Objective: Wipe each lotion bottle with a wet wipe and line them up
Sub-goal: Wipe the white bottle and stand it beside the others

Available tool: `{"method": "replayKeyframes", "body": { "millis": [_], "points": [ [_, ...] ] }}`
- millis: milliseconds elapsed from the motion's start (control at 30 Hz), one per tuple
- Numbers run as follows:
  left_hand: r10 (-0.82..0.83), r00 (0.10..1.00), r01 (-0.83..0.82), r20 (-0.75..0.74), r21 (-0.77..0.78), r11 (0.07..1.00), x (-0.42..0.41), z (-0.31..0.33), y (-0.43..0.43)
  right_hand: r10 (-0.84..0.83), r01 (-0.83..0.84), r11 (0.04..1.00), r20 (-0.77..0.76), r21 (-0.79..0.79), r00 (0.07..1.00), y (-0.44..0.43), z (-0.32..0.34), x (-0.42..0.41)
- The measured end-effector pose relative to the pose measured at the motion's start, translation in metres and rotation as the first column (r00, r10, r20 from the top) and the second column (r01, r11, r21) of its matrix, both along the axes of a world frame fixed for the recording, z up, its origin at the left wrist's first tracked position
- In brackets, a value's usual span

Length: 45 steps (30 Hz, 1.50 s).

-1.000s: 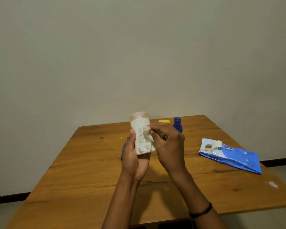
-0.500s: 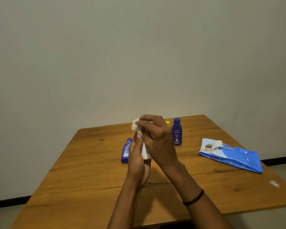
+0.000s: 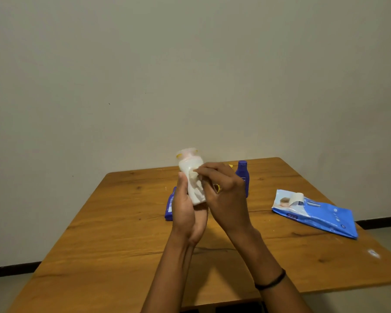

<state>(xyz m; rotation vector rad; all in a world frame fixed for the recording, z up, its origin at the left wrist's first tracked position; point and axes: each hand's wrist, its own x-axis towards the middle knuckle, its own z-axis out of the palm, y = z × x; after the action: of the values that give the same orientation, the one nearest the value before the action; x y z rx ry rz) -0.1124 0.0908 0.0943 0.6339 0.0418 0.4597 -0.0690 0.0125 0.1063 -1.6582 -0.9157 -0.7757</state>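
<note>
Above the table's middle my left hand [image 3: 186,211] holds a white lotion bottle [image 3: 191,168] upright by its lower part. Its cap points up. My right hand [image 3: 226,195] pinches a white wet wipe [image 3: 195,188] and presses it against the bottle's side. Behind my right hand a dark blue lotion bottle [image 3: 243,175] stands upright. A yellow bottle [image 3: 229,166] beside it is mostly hidden by my fingers. Another blue bottle [image 3: 169,206] lies flat on the table behind my left hand.
The wooden table [image 3: 113,233] fills the lower view, with a plain wall behind it. A blue wet-wipe pack [image 3: 316,215] lies at the right with its flap peeled up. A small white scrap [image 3: 373,253] sits near the right edge.
My right hand slid the wipe down from the bottle's cap to its side, so the cap shows again. My left hand kept hold of the bottle.
</note>
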Motion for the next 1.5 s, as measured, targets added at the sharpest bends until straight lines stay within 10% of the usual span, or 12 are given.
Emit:
{"method": "replayKeyframes", "body": {
  "millis": [733,1500],
  "points": [
    [-0.268,0.959,0.283,0.095,-0.415,0.865,-0.012,0.012,0.005,-0.014,0.009,0.998,0.072,0.066,0.997,-0.001,-0.028,-0.028],
    [-0.262,0.965,0.249,0.007,-0.34,0.907,-0.008,0.017,-0.001,-0.028,0.032,0.996,-0.041,0.086,0.999,-0.001,-0.027,-0.035]
  ]
}}
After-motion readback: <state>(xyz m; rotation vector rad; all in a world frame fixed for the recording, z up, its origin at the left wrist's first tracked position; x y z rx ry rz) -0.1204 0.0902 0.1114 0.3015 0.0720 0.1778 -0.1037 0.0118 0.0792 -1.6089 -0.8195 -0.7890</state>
